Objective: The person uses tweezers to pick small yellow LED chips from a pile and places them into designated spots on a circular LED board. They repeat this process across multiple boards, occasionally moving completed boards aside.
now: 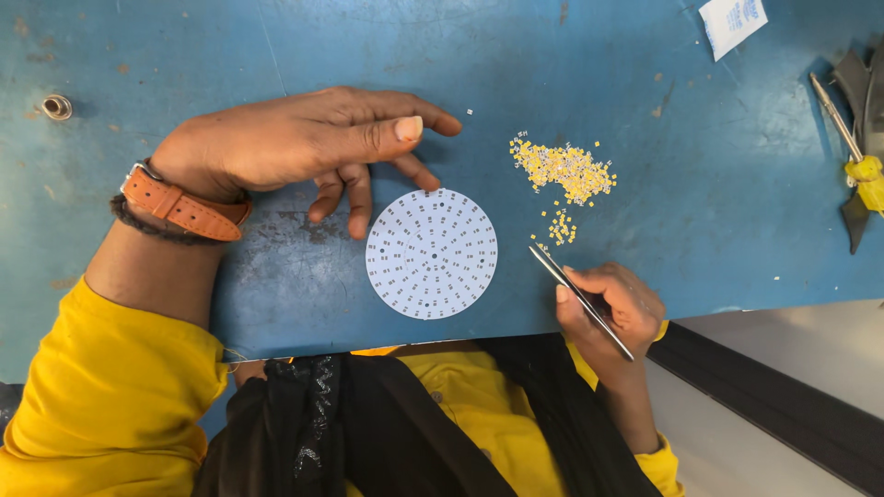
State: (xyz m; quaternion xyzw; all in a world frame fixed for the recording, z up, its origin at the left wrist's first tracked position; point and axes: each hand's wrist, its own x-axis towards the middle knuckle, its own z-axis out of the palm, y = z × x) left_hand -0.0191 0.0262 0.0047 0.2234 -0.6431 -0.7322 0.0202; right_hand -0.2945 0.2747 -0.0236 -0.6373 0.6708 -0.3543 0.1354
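Blue, scuffed painted metal forms the worktop (645, 55), and on it lies a round white circuit board (431, 254) printed with rings of small dark pads, close to the near edge. The left hand (295, 143) rests on the worktop at the board's upper left, fingers spread and loosely curled, holding nothing; one fingertip (429, 182) touches the board's rim. The right hand (612, 308) is closed around slim metal tweezers (578, 299), whose tips point up and left toward the board's right edge. Whether the tips pinch a component cannot be told.

Risk, as a judgement: the board is steadied at one rim point only, so a nudge from the tweezers could turn it or slide it toward the near edge.

A loose heap of tiny yellow square components (564, 170) lies just right of the board, with strays trailing toward the tweezer tips; a sweeping wrist could scatter them. Farther off: a small white sachet (732, 23), a yellow-handled tool (852, 147) at the right edge, and a small metal ring (56, 107) far left. Nothing stands between heap and board.
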